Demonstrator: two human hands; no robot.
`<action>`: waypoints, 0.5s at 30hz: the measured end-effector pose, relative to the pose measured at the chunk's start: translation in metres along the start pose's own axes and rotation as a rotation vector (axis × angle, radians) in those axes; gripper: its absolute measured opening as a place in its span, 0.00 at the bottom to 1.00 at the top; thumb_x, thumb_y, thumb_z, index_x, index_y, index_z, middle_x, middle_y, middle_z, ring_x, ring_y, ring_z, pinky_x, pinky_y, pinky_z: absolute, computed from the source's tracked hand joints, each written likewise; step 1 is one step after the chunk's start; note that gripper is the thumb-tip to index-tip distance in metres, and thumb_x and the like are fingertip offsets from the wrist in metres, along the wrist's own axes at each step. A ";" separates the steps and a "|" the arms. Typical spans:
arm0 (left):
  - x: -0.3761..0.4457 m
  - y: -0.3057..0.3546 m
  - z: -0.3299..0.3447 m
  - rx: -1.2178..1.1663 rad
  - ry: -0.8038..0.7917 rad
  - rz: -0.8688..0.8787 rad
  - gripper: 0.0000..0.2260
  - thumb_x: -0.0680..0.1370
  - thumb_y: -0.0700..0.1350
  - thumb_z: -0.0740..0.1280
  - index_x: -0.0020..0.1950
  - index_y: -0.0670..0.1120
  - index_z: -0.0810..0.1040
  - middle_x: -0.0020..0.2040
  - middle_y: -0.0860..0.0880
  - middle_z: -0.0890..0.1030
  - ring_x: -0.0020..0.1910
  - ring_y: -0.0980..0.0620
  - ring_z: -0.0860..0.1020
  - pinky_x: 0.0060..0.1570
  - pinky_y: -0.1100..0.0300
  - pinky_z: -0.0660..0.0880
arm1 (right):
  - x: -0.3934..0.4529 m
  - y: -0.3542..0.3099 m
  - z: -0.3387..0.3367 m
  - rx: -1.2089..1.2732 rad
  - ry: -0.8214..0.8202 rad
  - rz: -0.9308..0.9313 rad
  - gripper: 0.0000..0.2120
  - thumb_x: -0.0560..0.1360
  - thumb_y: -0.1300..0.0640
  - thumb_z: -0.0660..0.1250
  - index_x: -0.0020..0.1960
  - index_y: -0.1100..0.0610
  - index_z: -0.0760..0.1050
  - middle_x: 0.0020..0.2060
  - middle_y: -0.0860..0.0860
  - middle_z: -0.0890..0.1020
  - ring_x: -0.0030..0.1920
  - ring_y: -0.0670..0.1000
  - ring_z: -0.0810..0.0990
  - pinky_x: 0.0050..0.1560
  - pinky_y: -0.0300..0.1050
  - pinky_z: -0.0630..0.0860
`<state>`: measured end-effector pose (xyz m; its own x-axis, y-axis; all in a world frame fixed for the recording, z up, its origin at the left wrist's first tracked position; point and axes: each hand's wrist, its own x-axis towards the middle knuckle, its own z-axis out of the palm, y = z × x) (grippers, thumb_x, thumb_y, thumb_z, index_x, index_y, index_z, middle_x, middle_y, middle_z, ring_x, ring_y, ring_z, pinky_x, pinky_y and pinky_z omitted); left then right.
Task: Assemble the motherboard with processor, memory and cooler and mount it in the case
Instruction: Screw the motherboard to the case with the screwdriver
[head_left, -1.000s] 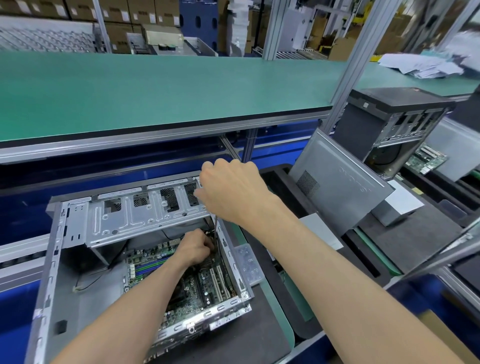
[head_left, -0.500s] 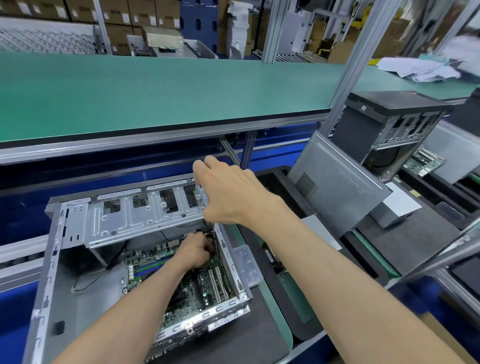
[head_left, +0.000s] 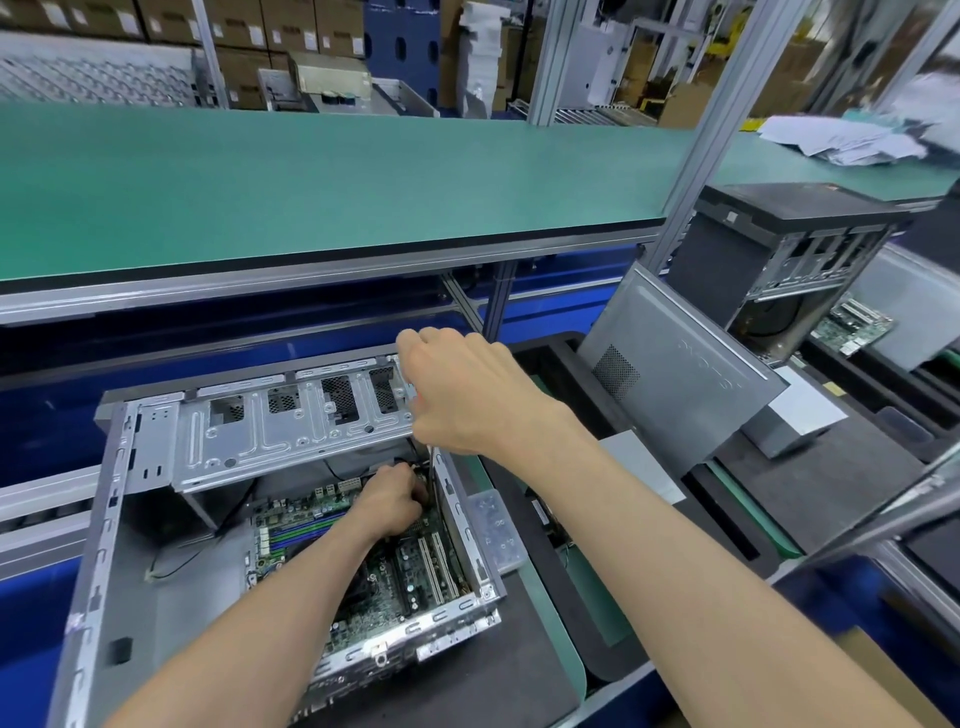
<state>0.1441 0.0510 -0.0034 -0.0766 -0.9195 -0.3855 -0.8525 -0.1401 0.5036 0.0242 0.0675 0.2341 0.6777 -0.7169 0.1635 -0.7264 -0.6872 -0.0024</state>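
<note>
An open computer case (head_left: 119, 545) lies on its side on a dark mat (head_left: 498, 691) at the near edge of the bench (head_left: 311, 176), its open face turned up toward the camera. The motherboard (head_left: 395, 587) sits inside it, flat on the case floor toward the right-hand wall, with blue and white memory slots (head_left: 296, 535) showing at its far left and white expansion slots (head_left: 431, 566) nearer the right wall.

The left hand (head_left: 392, 501) reaches down into the case, under the silver drive cage (head_left: 291, 431), and rests at the far right corner of the motherboard. Its fingers are curled inward and bunched together there — whether they pinch something small cannot be told, since the knuckles hide the tips.

The right hand (head_left: 467, 395) hovers above the case at the right end of the drive cage, back of the hand up. Its fingers are curled down over the cage's corner and the top of the case's right wall; their tips are hidden, so a firm grip cannot be confirmed.

A small clear plastic box (head_left: 496, 530) lies just beside the case's right wall. Further right, a grey side panel (head_left: 680, 379) leans upright — behind it stands a second open case (head_left: 795, 244), with another board (head_left: 852, 325) lying near it. Loose white papers (head_left: 841, 137) lie on the far right of the green bench top.
</note>
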 end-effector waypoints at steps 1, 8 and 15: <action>0.000 -0.001 0.000 0.000 -0.003 0.001 0.17 0.71 0.31 0.63 0.51 0.44 0.86 0.49 0.43 0.84 0.43 0.48 0.80 0.39 0.62 0.72 | 0.000 0.001 0.003 -0.065 0.044 0.032 0.09 0.76 0.57 0.65 0.48 0.56 0.64 0.34 0.48 0.64 0.38 0.56 0.72 0.36 0.50 0.63; -0.001 0.000 -0.001 -0.015 0.001 -0.017 0.15 0.71 0.32 0.64 0.50 0.42 0.86 0.49 0.44 0.85 0.48 0.47 0.82 0.42 0.56 0.78 | -0.001 0.003 0.001 0.053 0.010 -0.026 0.18 0.68 0.56 0.69 0.52 0.55 0.65 0.43 0.50 0.69 0.34 0.52 0.69 0.31 0.45 0.60; -0.002 0.001 -0.001 -0.038 0.002 -0.021 0.15 0.72 0.31 0.64 0.52 0.42 0.86 0.50 0.43 0.84 0.48 0.46 0.82 0.44 0.53 0.81 | -0.003 0.002 0.007 -0.165 0.115 0.069 0.12 0.80 0.51 0.63 0.46 0.56 0.62 0.31 0.48 0.58 0.36 0.55 0.68 0.36 0.50 0.62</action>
<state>0.1439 0.0524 -0.0018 -0.0576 -0.9169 -0.3949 -0.8335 -0.1736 0.5245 0.0218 0.0677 0.2262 0.6151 -0.7372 0.2796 -0.7859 -0.6016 0.1428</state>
